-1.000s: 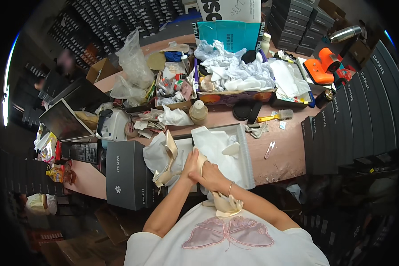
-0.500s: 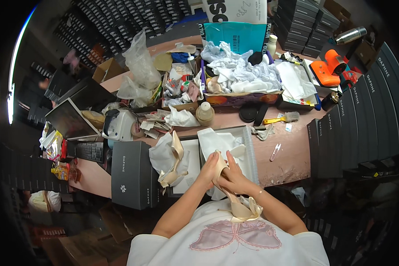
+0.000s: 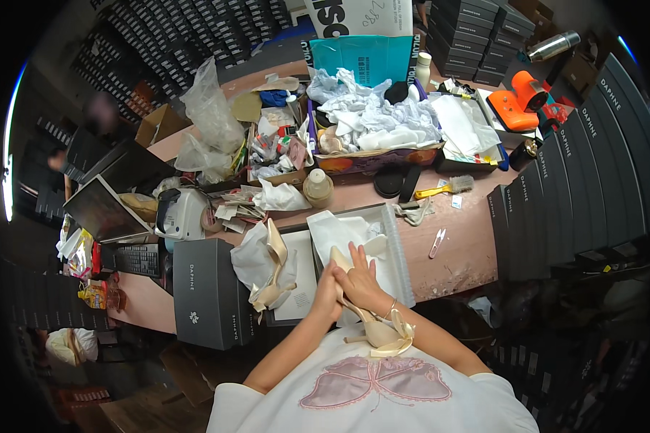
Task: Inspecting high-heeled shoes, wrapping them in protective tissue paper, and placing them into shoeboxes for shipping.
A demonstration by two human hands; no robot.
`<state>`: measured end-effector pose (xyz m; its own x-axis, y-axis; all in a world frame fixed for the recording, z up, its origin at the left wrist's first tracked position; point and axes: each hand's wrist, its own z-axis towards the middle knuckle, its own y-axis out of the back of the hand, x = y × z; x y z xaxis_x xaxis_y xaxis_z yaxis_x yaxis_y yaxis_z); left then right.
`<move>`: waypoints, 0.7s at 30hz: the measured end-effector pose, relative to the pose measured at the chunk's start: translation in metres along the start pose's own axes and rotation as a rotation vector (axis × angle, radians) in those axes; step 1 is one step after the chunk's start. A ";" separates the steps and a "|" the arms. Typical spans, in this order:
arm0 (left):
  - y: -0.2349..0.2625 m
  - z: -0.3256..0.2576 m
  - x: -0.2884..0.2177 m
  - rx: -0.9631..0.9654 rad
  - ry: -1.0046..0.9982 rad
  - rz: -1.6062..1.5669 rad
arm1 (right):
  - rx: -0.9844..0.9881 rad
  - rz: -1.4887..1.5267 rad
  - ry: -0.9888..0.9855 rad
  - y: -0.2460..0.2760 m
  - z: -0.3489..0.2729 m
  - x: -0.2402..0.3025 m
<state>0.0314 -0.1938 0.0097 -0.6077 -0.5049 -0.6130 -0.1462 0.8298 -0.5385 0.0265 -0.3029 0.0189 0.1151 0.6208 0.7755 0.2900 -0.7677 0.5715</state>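
Observation:
A cream high-heeled shoe (image 3: 380,333) with a satin bow at its heel end is held in front of my chest, its toe pointing away from me. My left hand (image 3: 328,296) is closed around the left side of its front part. Across the right side of that front part lies my right hand (image 3: 362,286), flat, with fingers stretched and apart; it hides much of the shoe's middle. To the left, a matching shoe (image 3: 276,265) lies on white tissue paper (image 3: 244,261). Beneath my hands is an open shoebox (image 3: 404,270) with white paper (image 3: 332,229) inside.
A dark closed shoebox (image 3: 206,296) stands at the left. White thread snips (image 3: 437,243), a yellow-handled brush (image 3: 444,187) and a beige bottle (image 3: 318,189) lie or stand on the pink table (image 3: 469,252). A carton of crumpled paper (image 3: 379,160) is farther back; dark shoeboxes (image 3: 556,195) are stacked at right.
My right hand has turned over the shoe's front, its fingers now spread across it. My left hand has closed more around it. The whole view has shifted slightly.

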 end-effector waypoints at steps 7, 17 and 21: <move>-0.010 -0.018 0.001 0.008 -0.055 -0.049 | 0.131 0.394 0.023 0.014 -0.053 -0.015; -0.025 -0.024 0.005 0.008 -0.052 -0.129 | 0.303 -0.031 0.161 0.032 -0.018 0.026; -0.008 -0.024 -0.012 0.102 0.001 -0.129 | 0.170 0.083 0.141 0.021 -0.016 0.044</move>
<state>0.0212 -0.1889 0.0358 -0.5894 -0.6058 -0.5344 -0.1436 0.7296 -0.6686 0.0228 -0.2940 0.0694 0.0152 0.5190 0.8546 0.4420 -0.7702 0.4599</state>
